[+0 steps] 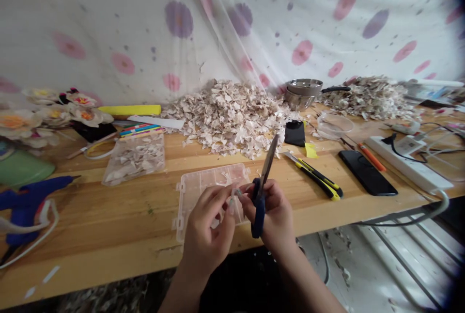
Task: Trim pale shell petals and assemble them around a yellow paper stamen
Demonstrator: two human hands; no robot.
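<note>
My left hand [208,221] is closed in a pinch, its thumb and forefinger meeting the fingertips of the other hand. Whatever sits between these tips is small and pale, too small to make out. In my right hand [276,218] are blue-handled scissors [268,165], with the blades pointing up and away and the handle loops around the thumb side. The right thumb and forefinger also pinch towards the same small spot. Beneath both hands lies a clear plastic compartment box [192,187], partly hidden by them.
Behind the box rises a big heap of pale flakes [232,114]. A utility knife [316,175], a black phone [366,172] and a white power strip [410,163] lie right. On the left are a bag of flakes [136,158], a blue glue gun [29,206] and artificial flowers [54,112].
</note>
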